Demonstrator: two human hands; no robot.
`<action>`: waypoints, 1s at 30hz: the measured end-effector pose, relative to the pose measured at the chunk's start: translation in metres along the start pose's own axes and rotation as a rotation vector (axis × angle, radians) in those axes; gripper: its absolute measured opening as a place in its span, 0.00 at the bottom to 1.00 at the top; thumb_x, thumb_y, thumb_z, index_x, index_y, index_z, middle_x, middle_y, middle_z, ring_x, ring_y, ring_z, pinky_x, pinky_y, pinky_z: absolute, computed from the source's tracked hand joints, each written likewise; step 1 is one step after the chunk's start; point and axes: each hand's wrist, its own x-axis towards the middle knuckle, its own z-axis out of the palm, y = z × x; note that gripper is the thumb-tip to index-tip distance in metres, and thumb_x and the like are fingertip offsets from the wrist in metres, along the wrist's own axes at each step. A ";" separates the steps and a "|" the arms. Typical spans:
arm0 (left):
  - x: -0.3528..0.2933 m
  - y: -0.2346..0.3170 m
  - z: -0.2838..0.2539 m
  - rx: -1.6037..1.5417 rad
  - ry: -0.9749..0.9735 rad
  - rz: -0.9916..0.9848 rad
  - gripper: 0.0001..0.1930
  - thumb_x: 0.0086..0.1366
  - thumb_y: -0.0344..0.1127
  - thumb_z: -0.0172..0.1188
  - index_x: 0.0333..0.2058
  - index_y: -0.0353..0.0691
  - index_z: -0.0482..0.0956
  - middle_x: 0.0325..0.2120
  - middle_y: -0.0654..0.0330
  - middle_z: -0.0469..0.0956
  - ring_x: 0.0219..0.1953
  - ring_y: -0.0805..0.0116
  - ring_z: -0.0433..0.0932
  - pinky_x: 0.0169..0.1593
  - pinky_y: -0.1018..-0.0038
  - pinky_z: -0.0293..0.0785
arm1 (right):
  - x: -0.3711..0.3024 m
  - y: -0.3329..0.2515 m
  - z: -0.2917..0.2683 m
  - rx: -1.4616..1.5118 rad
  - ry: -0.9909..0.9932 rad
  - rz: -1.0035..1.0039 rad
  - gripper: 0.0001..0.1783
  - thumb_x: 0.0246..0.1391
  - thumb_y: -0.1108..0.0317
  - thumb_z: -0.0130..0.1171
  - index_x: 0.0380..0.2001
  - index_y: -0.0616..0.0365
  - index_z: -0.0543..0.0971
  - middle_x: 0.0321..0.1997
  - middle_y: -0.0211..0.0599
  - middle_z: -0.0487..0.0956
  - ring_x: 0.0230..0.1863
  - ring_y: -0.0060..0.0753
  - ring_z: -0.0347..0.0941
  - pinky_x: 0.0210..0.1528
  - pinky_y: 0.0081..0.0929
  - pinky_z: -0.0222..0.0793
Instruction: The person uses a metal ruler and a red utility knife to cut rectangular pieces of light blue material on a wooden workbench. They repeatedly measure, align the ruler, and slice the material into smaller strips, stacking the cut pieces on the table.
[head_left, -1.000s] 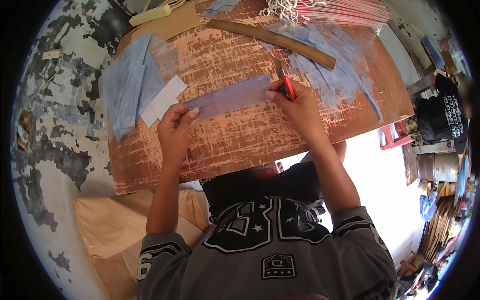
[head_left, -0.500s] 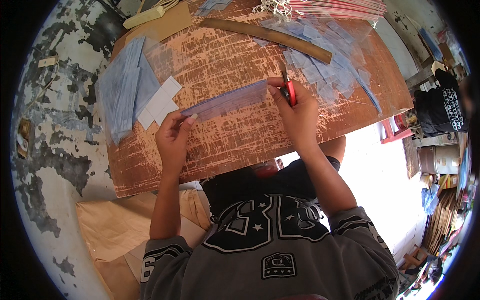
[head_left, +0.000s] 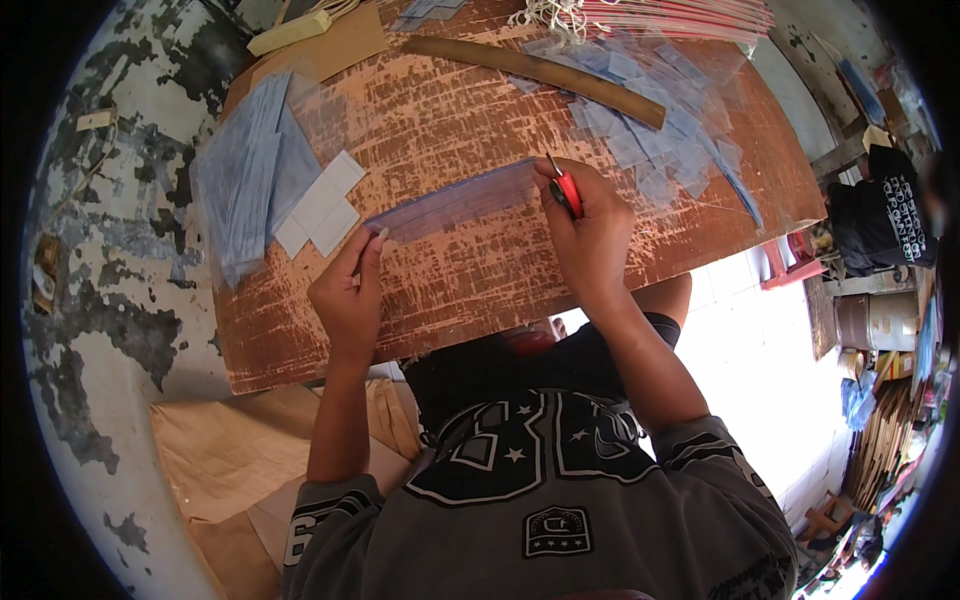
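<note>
A long bluish strip of clear plastic stretches between my hands just over the worn wooden tabletop; I cannot tell whether it is one sheet or a stack. My left hand pinches its left end between thumb and fingers. At the other end, my right hand grips the strip's corner and also holds a red-and-black cutter knife, its thin tip pointing away from me. White square cards lie a little beyond my left hand. Many small clear plastic pieces are heaped beyond my right hand.
Long clear plastic sheets are piled at the table's left. A flat wooden stick lies across the far side, partly on the heap. Red rods with white strings lie at the back. Brown paper sits below the table's left edge.
The cutter knife has turned in my right hand and more of it is covered by the fingers. My left hand has shifted slightly toward me. The strip stays nearly in place.
</note>
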 end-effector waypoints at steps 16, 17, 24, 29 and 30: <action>0.006 -0.003 -0.003 -0.099 -0.087 -0.019 0.11 0.76 0.30 0.70 0.49 0.26 0.88 0.38 0.55 0.91 0.40 0.76 0.86 0.47 0.75 0.83 | 0.015 0.003 -0.008 0.144 -0.229 0.205 0.12 0.65 0.66 0.75 0.47 0.61 0.89 0.31 0.42 0.87 0.31 0.32 0.82 0.40 0.34 0.77; 0.009 0.000 -0.004 -0.047 -0.120 -0.029 0.11 0.76 0.30 0.70 0.48 0.26 0.88 0.37 0.56 0.90 0.39 0.77 0.85 0.45 0.76 0.83 | 0.017 0.005 -0.009 0.147 -0.264 0.203 0.12 0.65 0.66 0.75 0.47 0.61 0.89 0.30 0.40 0.86 0.30 0.30 0.80 0.39 0.33 0.76; 0.037 0.003 -0.011 -0.225 -0.256 -0.227 0.11 0.77 0.34 0.69 0.44 0.28 0.87 0.33 0.59 0.89 0.34 0.77 0.86 0.38 0.78 0.83 | 0.046 0.006 -0.010 0.181 -0.377 0.268 0.14 0.64 0.62 0.77 0.43 0.62 0.88 0.24 0.36 0.79 0.29 0.24 0.72 0.37 0.32 0.71; 0.052 0.001 -0.020 -0.369 -0.511 -0.511 0.12 0.77 0.39 0.69 0.42 0.33 0.87 0.32 0.59 0.88 0.33 0.70 0.90 0.40 0.77 0.85 | 0.079 0.027 -0.004 0.042 -0.592 0.256 0.20 0.59 0.55 0.79 0.32 0.62 0.85 0.22 0.39 0.77 0.27 0.31 0.72 0.35 0.36 0.70; 0.050 -0.004 -0.019 -0.370 -0.532 -0.554 0.12 0.76 0.39 0.69 0.42 0.34 0.87 0.32 0.58 0.89 0.33 0.70 0.90 0.40 0.77 0.85 | 0.084 0.026 -0.004 0.062 -0.658 0.235 0.23 0.58 0.54 0.78 0.26 0.63 0.80 0.22 0.40 0.77 0.26 0.37 0.74 0.36 0.40 0.71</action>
